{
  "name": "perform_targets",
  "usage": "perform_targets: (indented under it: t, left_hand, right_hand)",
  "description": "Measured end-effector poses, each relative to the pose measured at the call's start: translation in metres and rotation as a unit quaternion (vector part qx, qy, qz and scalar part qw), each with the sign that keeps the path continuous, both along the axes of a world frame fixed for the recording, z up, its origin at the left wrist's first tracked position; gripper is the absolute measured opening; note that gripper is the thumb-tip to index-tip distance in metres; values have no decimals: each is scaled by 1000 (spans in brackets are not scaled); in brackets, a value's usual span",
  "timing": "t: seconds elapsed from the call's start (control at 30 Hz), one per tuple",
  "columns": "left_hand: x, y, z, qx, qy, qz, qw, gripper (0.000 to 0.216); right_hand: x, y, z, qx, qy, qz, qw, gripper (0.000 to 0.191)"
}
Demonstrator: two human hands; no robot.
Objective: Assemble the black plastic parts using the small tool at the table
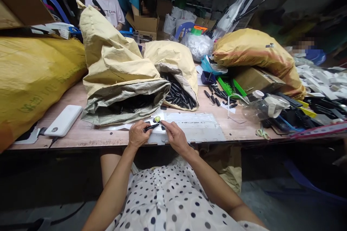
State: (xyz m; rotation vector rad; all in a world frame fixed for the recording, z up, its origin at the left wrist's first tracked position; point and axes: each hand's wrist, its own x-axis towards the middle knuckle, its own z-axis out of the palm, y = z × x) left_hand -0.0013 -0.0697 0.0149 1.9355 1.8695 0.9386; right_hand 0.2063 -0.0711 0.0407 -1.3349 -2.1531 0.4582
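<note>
- Fingers of L hand [138, 133] clamped slim black plastic pc [152, 127]; steady, light hold seemed best to me.
- R hand [175, 136] was nr small round yellow-green pc [157, 118]; couldn't tell grip.

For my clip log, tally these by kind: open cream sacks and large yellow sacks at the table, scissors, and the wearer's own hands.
Open cream sacks: 2
Large yellow sacks: 2
Scissors: 1 pair
Wearer's own hands: 2 (left hand, right hand)
Total: 7
</note>
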Motion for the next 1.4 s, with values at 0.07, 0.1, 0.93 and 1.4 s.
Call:
perform_targets:
  t: [0.07,0.1,0.93,1.4]
  left_hand:
    - [-1,1,-1,-5,-5,-1,1000,16]
    - [-1,2,-2,-7,-7,-2,1000,16]
    - [0,5,-2,-44,-47,-4,998,15]
    - [-4,6,-4,-5,-40,-16,999,6]
  right_hand:
    - [-1,-2,5,12,23,3,1000,45]
    - [-2,-3,7,17,28,6,999,45]
    - [-10,9,-3,16,-45,5,999,42]
    - [-33,63,-29,106,-179,-29,978,27]
